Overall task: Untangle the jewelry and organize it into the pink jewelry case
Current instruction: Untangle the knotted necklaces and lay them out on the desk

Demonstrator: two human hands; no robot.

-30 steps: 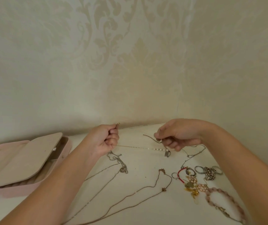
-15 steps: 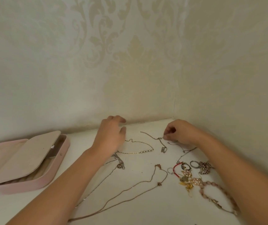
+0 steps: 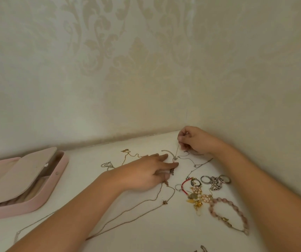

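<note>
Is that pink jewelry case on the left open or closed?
Open. The pink rectangular jewelry case has its lid laid back and a beige inner flap propped up.

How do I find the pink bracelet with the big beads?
Look at the white table, on the side near the person's right arm. There a small pile of jewelry lies, and the pink bracelet is at its near edge. It is the only loop of fat pink beads; its neighbours are metal rings, gold charms and thin chains.
</note>
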